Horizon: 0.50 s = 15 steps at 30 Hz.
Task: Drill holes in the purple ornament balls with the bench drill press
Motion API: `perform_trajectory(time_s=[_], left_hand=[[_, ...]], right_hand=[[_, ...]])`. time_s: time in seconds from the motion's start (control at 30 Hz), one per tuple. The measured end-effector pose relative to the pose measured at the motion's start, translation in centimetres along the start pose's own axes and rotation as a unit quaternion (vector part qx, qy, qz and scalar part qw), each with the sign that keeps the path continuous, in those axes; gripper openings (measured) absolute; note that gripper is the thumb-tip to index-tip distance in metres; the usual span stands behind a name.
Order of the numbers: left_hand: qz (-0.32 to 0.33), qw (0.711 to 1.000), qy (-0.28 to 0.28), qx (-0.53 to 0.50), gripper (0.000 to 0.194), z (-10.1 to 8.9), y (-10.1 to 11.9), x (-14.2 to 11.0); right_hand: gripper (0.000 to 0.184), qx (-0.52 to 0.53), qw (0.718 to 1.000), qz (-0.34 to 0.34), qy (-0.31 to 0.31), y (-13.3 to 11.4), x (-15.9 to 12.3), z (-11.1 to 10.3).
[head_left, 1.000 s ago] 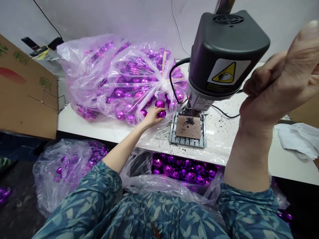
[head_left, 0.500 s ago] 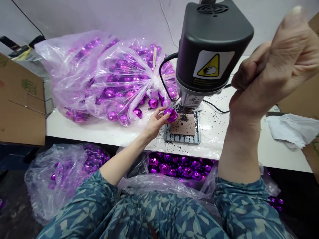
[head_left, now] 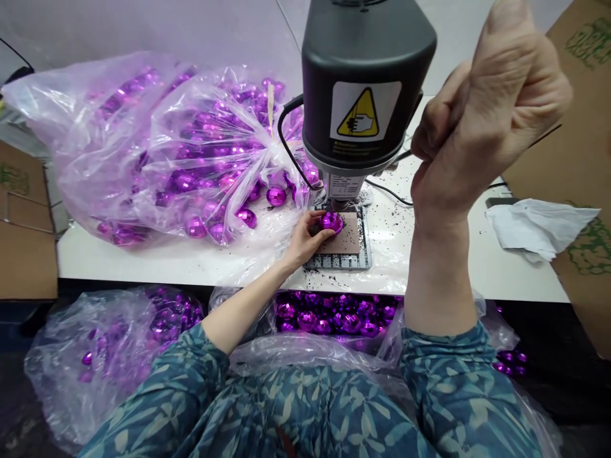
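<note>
Ball (head_left: 331,222) sits mid-frame just below the machine (head_left: 367,70), pinched in fingers of the left hand (head_left: 304,239); the right hand (head_left: 491,121) curls upper right, grip hidden.

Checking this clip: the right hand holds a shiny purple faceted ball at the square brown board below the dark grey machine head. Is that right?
Wrong hand: the head view shows the left hand holding the shiny purple faceted ball at the square brown board below the dark grey machine head.

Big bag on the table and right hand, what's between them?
In the head view, the machine stands between the bag and the right hand.
</note>
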<state>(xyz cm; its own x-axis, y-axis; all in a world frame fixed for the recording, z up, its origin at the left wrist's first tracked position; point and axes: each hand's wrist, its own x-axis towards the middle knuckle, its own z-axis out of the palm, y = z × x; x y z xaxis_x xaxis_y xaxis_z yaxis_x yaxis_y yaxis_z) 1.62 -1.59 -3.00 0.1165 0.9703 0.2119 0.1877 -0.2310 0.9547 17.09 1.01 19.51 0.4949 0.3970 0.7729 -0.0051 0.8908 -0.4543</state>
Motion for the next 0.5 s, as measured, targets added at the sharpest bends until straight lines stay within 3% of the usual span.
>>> perform_trajectory(time_s=[0.27, 0.5], left_hand=[[0.056, 0.996, -0.005, 0.073, 0.049, 0.27, 0.1, -0.09], [0.09, 0.994, -0.052, 0.033, 0.052, 0.37, 0.47, -0.47]], right_hand=[[0.041, 0.047, 0.999, -0.008, -0.01, 0.37, -0.03, -0.31], [0.043, 0.047, 0.997, -0.059, -0.019, 0.19, -0.61, -0.41]])
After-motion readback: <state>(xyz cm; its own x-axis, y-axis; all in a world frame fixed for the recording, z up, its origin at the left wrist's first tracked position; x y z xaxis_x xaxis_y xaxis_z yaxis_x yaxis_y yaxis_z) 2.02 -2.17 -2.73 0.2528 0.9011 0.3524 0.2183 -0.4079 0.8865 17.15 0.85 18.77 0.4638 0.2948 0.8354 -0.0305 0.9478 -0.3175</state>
